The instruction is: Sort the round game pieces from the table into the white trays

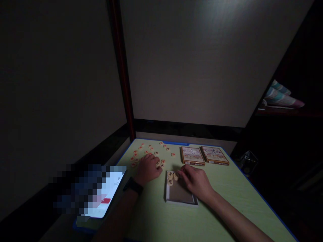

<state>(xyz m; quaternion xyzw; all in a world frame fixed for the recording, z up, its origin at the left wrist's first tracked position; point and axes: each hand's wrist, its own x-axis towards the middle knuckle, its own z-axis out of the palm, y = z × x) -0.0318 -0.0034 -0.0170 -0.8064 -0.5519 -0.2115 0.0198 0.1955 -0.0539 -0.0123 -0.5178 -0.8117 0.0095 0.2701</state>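
Several round pale game pieces (pixel 148 153) with red or dark marks lie scattered at the far left of a green table (pixel 227 201). My left hand (pixel 148 169), with a dark watch on its wrist, rests curled on the pieces nearest me. A shallow grey box tray (pixel 180 195) lies in the middle with three pieces (pixel 172 177) in its far left corner. My right hand (pixel 195 179) lies over the tray's far edge, fingertips pinched by those pieces. The dim light hides what either hand grips.
Two flat orange-edged boxes (pixel 192 155) (pixel 215 155) lie side by side at the table's far right. A lit phone screen (pixel 107 195) stands at the near left edge. Walls close in behind and left; folded cloth (pixel 281 95) sits on a shelf at right.
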